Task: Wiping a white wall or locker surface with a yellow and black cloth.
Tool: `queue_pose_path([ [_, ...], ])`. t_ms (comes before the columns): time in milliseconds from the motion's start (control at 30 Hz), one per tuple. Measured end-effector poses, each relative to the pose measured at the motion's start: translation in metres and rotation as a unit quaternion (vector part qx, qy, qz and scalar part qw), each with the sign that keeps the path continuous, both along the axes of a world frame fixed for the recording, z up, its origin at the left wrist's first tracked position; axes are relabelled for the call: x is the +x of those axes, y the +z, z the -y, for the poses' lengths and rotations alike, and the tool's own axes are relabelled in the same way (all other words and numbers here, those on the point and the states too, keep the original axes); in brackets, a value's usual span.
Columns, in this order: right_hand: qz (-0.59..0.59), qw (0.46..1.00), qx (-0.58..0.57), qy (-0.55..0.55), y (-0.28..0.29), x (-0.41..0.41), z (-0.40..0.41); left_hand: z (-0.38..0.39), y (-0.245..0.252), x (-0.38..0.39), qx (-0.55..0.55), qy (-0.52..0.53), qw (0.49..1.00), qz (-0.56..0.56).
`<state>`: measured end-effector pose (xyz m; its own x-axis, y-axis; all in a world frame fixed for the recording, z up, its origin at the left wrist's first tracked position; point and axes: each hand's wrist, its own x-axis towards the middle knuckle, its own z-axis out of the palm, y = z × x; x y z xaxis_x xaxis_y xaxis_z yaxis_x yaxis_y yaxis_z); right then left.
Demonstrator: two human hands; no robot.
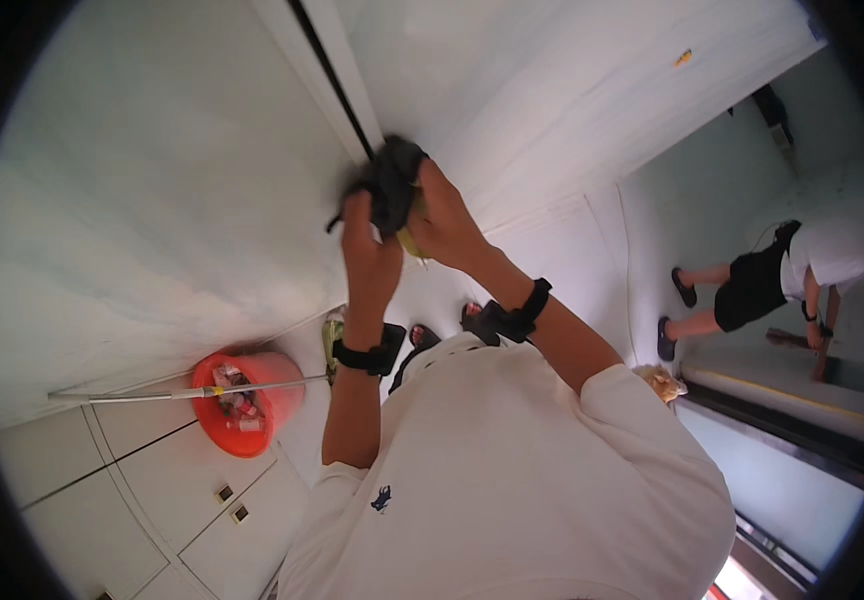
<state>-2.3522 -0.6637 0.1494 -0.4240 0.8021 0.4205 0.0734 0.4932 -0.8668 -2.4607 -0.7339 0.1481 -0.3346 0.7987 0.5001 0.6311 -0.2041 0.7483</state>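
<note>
Both of my hands are raised in front of a pale wall (pixel 177 187), holding a crumpled dark grey cloth (pixel 396 176). My left hand (pixel 372 259) has its fingers and thumb on the lower left of the cloth. Gripping it from the right is my right hand (pixel 447 221). A yellow-green piece (pixel 411 243) shows beneath the right palm; what it is cannot be told. The cloth meets the lower end of a black strip (pixel 334 79) that runs up a white upright trim. Blur hides the fingertips.
A red bucket (pixel 289 371) of rubbish stands at lower left, with a metal pole (pixel 154 395) across its mouth. White cabinet doors (pixel 154 472) are beside it. At right, another person (pixel 758 292) bends near a tan fluffy thing (pixel 657 381).
</note>
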Motion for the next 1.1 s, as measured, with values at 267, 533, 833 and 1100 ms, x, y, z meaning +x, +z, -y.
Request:
queue_pose_path([
  [267, -0.008, 0.997, 0.019, -0.077, -0.013, 0.002, -0.001, -0.014, 0.0, 0.014, -0.108, -0.019, 0.986, 0.128],
  [533, -0.033, 0.998, 0.005, -0.048, 0.011, 0.0, 0.01, -0.012, 0.017, 0.001, -0.059, -0.01, 0.994, 0.091],
  [833, 0.024, 0.992, -0.107, -0.054, -0.032, -0.008, -0.003, -0.025, -0.015, -0.003, -0.195, -0.013, 0.978, 0.072],
  [1100, 0.016, 0.994, -0.095, -0.045, -0.014, -0.022, -0.004, -0.025, -0.006, -0.025, -0.035, -0.028, 0.998, 0.04],
])
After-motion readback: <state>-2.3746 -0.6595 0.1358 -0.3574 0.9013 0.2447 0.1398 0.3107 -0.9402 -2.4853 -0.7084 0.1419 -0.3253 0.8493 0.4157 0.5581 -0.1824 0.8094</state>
